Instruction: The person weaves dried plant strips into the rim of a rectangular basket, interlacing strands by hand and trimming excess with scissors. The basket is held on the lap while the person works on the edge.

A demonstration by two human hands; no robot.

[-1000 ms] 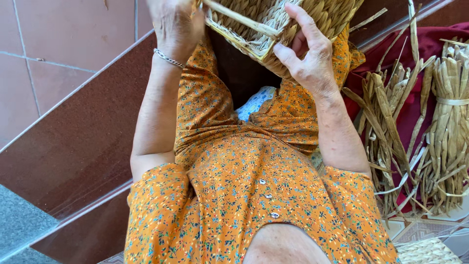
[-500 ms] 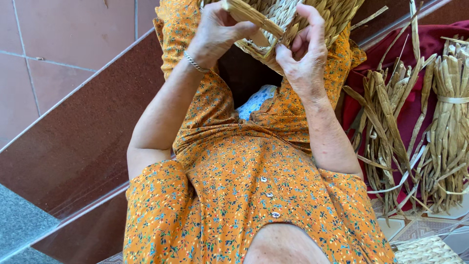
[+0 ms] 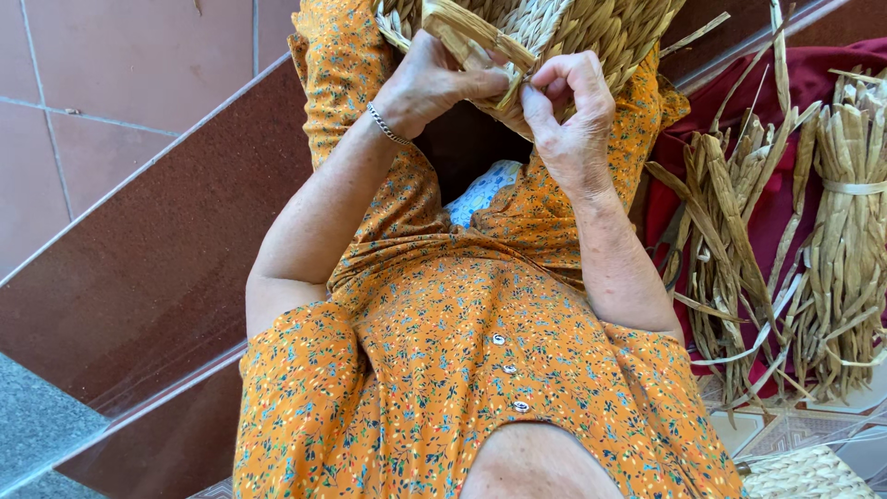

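— What do you have in the head view?

— I see the woven straw basket [image 3: 591,28] at the top, over the lap. The left hand [image 3: 430,83], with a thin bracelet [image 3: 386,125], is closed around a flat folded strand [image 3: 471,28] at the basket's rim. The right hand [image 3: 568,115], just under the rim, pinches the same strand between thumb and forefinger.

— So which step is it?

— I judge the strand is being worked into the rim. A further move would need the pinch kept tight, so that the strand does not spring back.

— And beside the basket?

— To its right, bundles of dried leaves [image 3: 845,231] lie on a red cloth [image 3: 785,92].

— Any change?

— Yes. One second ago the left hand was raised and apart from the strand, and the right fingers were spread on the weave. Now both hands are closed together.
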